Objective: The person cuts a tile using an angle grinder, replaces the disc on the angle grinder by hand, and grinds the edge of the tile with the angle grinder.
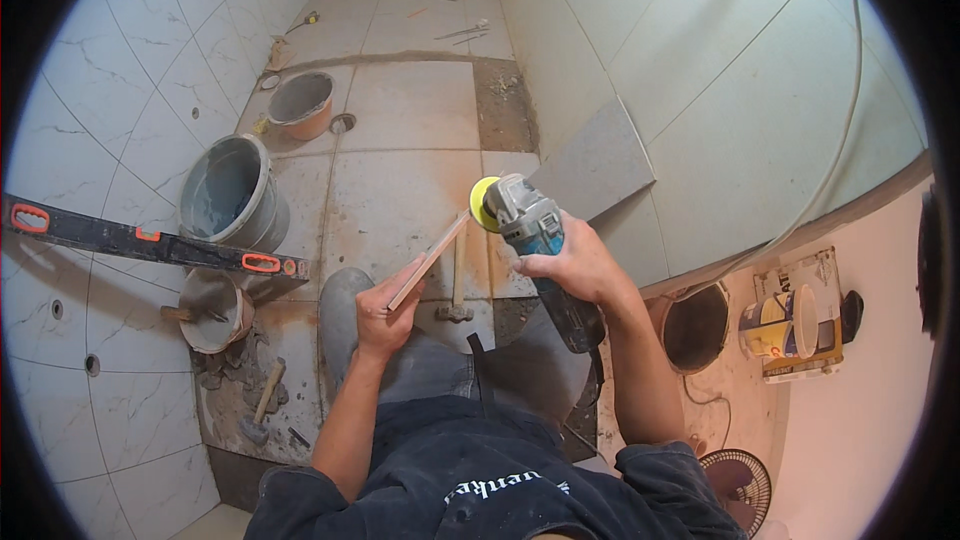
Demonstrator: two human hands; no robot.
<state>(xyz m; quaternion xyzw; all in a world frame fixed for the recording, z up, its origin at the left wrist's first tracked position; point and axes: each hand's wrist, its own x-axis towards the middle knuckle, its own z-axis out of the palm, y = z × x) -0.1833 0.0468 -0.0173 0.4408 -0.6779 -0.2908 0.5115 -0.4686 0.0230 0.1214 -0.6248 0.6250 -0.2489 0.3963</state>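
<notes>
My left hand (386,312) is closed round the near end of a narrow tile piece (432,256), seen nearly edge-on and slanting away to the right. An angle grinder (537,222), grey at the head with a teal and black body, is gripped in my right hand (582,268). Its yellow disc (484,204) is at the far end of the tile piece; whether they touch, I cannot tell. Below the tile, a hammer (458,280) lies on the floor between my knees.
At left stand a big grey bucket (268,202), a smaller mortar bucket (240,312) and a long black level (190,248). Another bucket (318,122) is farther off. A loose grey tile (600,162) leans on the right wall. A second hammer (264,402) lies left; a fan (740,485) stands lower right.
</notes>
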